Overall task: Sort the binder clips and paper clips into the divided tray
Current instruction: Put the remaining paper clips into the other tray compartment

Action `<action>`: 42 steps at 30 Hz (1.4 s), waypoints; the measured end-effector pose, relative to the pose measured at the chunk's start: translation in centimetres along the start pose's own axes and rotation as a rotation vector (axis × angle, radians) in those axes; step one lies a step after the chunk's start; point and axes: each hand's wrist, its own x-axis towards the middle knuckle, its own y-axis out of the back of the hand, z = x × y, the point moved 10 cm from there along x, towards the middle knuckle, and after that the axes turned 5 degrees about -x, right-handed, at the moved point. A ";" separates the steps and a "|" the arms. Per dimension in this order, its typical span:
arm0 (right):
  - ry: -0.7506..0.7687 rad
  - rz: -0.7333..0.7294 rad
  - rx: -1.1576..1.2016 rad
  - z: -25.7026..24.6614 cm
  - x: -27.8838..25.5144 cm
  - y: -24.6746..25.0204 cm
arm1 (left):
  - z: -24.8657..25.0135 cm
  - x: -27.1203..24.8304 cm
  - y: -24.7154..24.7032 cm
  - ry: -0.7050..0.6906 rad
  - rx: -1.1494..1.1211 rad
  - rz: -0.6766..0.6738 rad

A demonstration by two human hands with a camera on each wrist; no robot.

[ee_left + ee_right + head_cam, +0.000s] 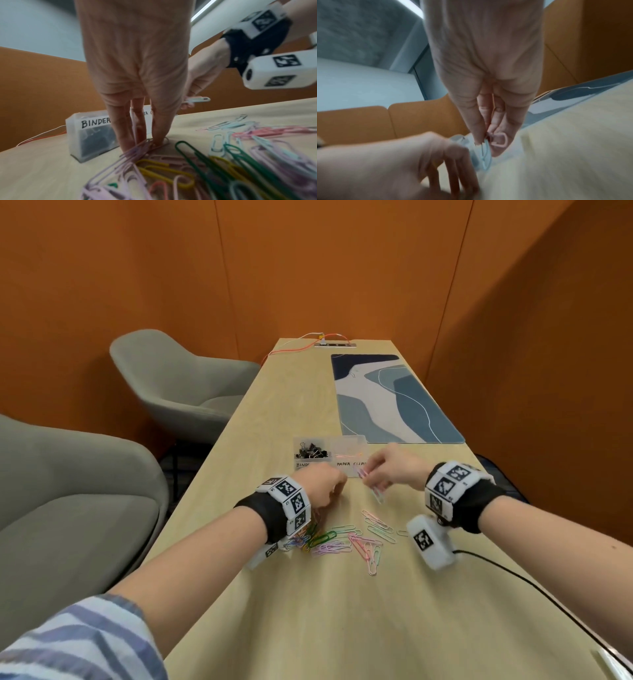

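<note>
A clear divided tray (346, 445) stands mid-table, labelled for binder clips and paper clips. Black binder clips (312, 453) fill its left compartment. Several coloured paper clips (346, 537) lie scattered on the table near me. My left hand (330, 486) is fingers-down on the table just in front of the tray, its fingertips (159, 140) pinching pale paper clips (137, 150) against the wood. My right hand (383, 470) hovers by the tray's front, pinching pink and light blue paper clips (489, 146) that hang below its fingers.
A blue patterned desk mat (390, 398) lies beyond the tray on the right. Grey chairs (178, 385) stand left of the table. A black cable (534, 587) runs along the table's near right side. A power strip (335, 345) with orange wires sits at the far end.
</note>
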 end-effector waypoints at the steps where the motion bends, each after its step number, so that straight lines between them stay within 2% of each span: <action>1: 0.006 0.031 0.036 -0.6 0.5 1.0 | 0.0 0.1 -0.1 0.000 -0.001 -0.002; 4: 0.027 0.166 0.048 -2.6 2.4 3.6 | 0.0 0.3 -0.2 -0.015 -0.040 0.008; 7: 0.053 0.280 -0.051 -3.9 4.4 4.8 | -0.2 0.5 -0.3 -0.022 -0.087 -0.005; 12: 0.063 0.259 -0.122 -4.0 5.7 4.4 | -1.2 0.9 -0.5 0.010 -0.195 -0.042; 15: 0.134 0.268 -0.182 -4.3 4.1 4.6 | -1.6 1.1 -0.6 0.018 -0.256 -0.056; 17: 0.162 0.209 -0.249 -3.9 2.0 3.7 | -1.5 1.2 -0.6 0.014 -0.313 -0.063; 21: 0.105 -0.196 -0.480 -1.0 -2.9 -1.8 | -1.8 1.5 0.0 0.026 -0.451 -0.075; 22: 0.100 -0.261 -0.552 -0.2 -4.0 -2.9 | -1.8 1.5 0.1 0.036 -0.522 -0.093; 25: 0.139 -0.242 -0.721 0.7 -5.5 -4.8 | -1.9 1.5 0.8 0.070 -0.770 -0.106; 29: 0.213 -0.115 -0.708 0.1 -5.8 -5.3 | -1.5 2.0 3.4 0.082 -0.927 -0.055; 35: 0.303 -0.064 -0.893 -1.1 -5.3 -6.2 | -2.7 4.3 6.7 0.151 -0.956 0.041; 42: 0.278 -0.066 -0.890 -1.1 -4.7 -6.3 | -5.2 6.7 7.6 0.282 -0.910 0.322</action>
